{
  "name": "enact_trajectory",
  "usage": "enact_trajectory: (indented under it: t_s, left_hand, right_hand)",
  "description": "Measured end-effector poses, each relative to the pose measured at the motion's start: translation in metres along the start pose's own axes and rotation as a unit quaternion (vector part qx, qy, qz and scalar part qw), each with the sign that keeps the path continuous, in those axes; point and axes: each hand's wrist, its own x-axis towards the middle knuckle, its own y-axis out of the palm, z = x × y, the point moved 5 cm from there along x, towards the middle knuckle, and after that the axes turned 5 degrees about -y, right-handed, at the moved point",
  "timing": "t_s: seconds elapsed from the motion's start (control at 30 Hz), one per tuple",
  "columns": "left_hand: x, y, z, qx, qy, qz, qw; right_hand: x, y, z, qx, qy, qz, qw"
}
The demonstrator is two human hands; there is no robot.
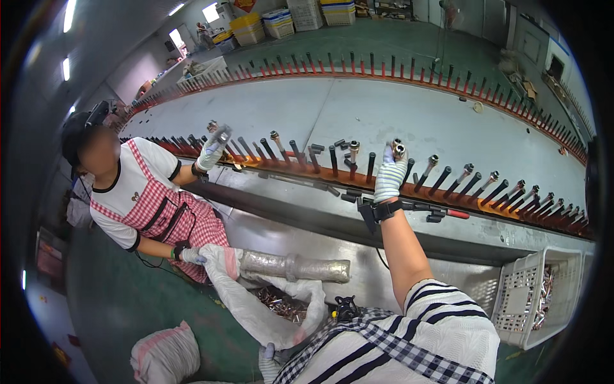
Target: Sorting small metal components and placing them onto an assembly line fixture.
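My right hand [390, 176], in a striped glove, is closed around a shiny metal fitting [399, 151] above a row of upright black-tipped pegs [371, 168]. Similar fittings sit on top of several pegs, such as the metal fitting [354, 148] just left of my hand. At the lower edge my gloved left hand [269, 363] is closed at the near rim of a white woven sack [252, 317], its fingers partly hidden. Inside the sack lie many small coppery metal parts [281, 304]. A clear-wrapped roll-like bundle [300, 266] lies across the sack's far side.
At left, a co-worker's gloved hand [211, 153] holds a metal piece by the pegs; the other hand [192, 256] grips the sack. A white crate [511, 301] with metal parts stands right. Loose black sleeves [435, 217] lie on the grey table's ledge. Another sack [165, 355] rests on the floor.
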Motion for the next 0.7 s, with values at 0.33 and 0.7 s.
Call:
enact_trajectory:
  t_s: [0.33,0.7]
  left_hand:
    - [0.036,-0.016,0.023,-0.247,-0.007,0.108,0.963]
    - [0.014,-0.012,0.016,-0.054,-0.072,0.022,0.996]
  right_hand:
    - [-0.203,0.041,0.108,0.196,0.073,0.447,0.87]
    - [-0.249,-0.027,0.018,-0.062,0.079,0.589,0.802]
